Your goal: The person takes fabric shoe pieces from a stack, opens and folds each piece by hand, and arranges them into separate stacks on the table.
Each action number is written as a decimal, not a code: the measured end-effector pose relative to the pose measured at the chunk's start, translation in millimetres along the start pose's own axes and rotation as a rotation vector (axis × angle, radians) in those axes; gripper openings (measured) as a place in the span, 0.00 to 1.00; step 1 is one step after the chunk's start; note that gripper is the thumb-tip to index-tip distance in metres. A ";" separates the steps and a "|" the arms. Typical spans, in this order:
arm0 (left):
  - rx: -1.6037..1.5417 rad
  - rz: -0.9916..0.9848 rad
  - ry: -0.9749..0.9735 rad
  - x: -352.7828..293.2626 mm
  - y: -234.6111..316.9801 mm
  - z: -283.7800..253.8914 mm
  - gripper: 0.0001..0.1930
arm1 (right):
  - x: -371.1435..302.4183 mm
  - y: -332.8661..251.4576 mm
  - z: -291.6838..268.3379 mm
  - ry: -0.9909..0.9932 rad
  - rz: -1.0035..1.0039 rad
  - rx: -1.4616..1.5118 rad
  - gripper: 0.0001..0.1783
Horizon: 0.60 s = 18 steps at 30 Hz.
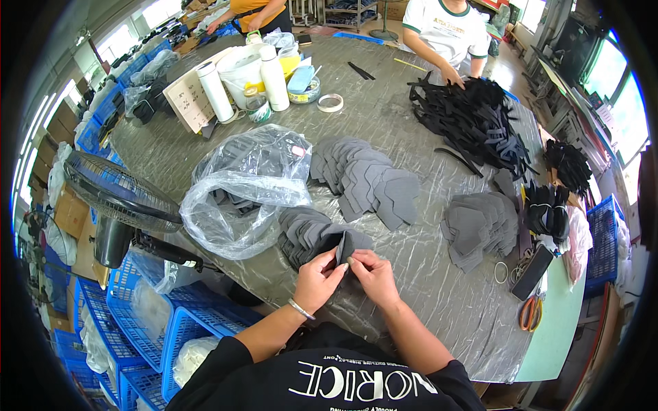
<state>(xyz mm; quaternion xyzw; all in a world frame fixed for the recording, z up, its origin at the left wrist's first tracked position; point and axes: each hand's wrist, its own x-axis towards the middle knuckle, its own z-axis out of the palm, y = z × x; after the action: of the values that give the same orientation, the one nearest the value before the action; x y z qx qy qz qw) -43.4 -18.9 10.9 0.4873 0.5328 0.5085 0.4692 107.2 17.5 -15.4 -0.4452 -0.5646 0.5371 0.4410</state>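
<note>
Grey piece: the held grey fabric piece [347, 244] lies between the two sets of fingertips, just above the table [432, 301] near its close edge, in front of the wearer.
Long axis: it appears bent and on edge, running roughly away from the body; its lower part is hidden by the fingers.
Left hand: the left hand [317, 282] pinches the piece from its left side, thumb against forefinger.
Right hand: the right hand [374, 276] pinches at the end closest to the wearer; both hands seem equally near.
Nearest stack: overlapping grey pieces [299, 236] fan out just beyond the left hand, matte and felt-like, with curved outlines.
Farther stacks: a middle fan [373, 181] spreads toward the table's centre, its pieces angular-edged; a right-hand pile [480, 227] sits toward the right edge.
Bag: a clear, crinkled plastic bag [250, 185] slumps by the left edge, dark contents inside.
Straps: limp black strips [466, 123] tangle near the far right corner.
</note>
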 end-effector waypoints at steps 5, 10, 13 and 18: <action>0.303 0.124 0.101 -5.2 14.0 1.2 0.22 | -0.1 2.8 3.4 0.032 0.015 0.083 0.08; 0.739 0.665 0.264 -9.9 21.3 -8.0 0.22 | 0.0 0.4 4.4 0.025 0.033 0.066 0.07; 0.531 0.458 0.180 -16.6 16.6 -9.6 0.21 | 0.6 1.3 4.9 0.029 -0.002 0.055 0.07; 0.434 0.197 0.105 -25.7 17.4 -5.5 0.21 | 0.1 2.7 4.2 0.039 0.014 0.073 0.08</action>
<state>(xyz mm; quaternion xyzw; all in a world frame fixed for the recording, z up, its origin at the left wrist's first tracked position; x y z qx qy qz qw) -46.0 -44.8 28.7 0.5992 0.6031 0.4500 0.2733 103.1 16.8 -18.3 -0.4432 -0.5327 0.5518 0.4641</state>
